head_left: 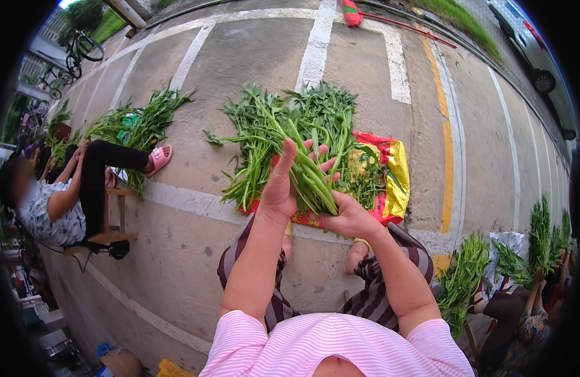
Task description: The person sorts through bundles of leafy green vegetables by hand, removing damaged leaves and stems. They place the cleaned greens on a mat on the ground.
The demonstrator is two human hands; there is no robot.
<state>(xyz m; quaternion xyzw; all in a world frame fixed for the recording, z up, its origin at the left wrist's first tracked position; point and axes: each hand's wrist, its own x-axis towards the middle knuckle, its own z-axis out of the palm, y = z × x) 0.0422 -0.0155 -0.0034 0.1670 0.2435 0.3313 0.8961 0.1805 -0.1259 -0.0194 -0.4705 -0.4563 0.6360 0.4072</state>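
A bunch of water spinach (308,176) with long pale-green stems is between my two hands, above the front of a larger pile. My left hand (282,188) cradles the stems, thumb raised on the near side and fingers showing behind them. Around the cut ends at the lower right, my right hand (349,215) is closed. Beneath and beyond lies the pile of water spinach (330,103), its leaves pointing away from me. It rests on a red and yellow plastic sack (398,176), where loose leaves and short bits (365,179) lie at the right.
At left, a person (57,201) sits on a wooden stool (117,235) beside more greens (153,122). Other people sit at the far right near bundles of greens (466,276). A red broom (352,14) lies far ahead; a parked car (541,56) stands at upper right.
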